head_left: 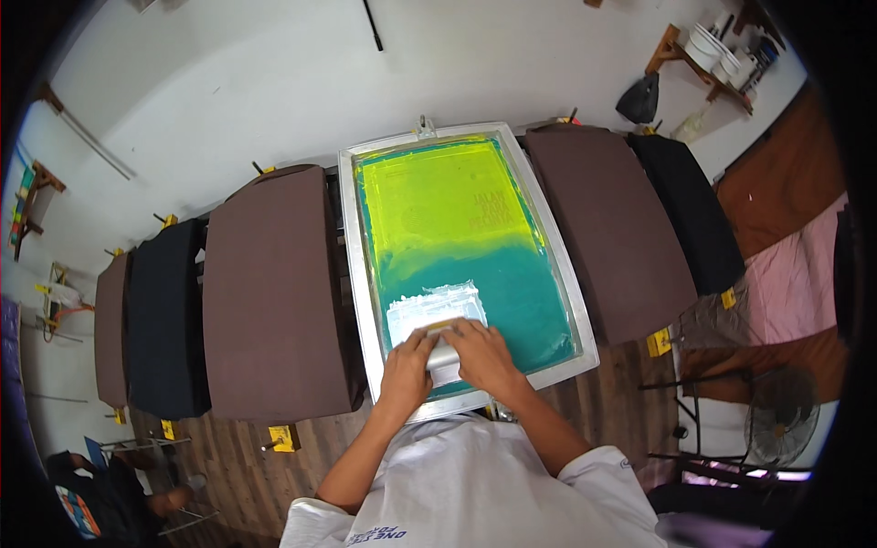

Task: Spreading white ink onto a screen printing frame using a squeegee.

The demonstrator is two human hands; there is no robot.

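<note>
A metal-framed printing screen (571, 310) lies in front of me, its mesh teal at the near end and yellow-green at the far end. Faint lettering shows in the yellow-green part. On the near left of the mesh is a patch of thick white ink (429, 304). My left hand (406, 373) and my right hand (481, 356) grip a squeegee (444, 356) side by side, fingers curled over its top. The squeegee sits at the near side of the white ink, and its lower edge is partly hidden by my hands.
Brown cloth-covered boards (269, 301) and black ones (166, 320) flank the screen, with yellow clamps (285, 438) at their ends. A standing fan (783, 416) is at right. A seated person (110, 498) is at lower left. A wall shelf (708, 78) holds white tubs.
</note>
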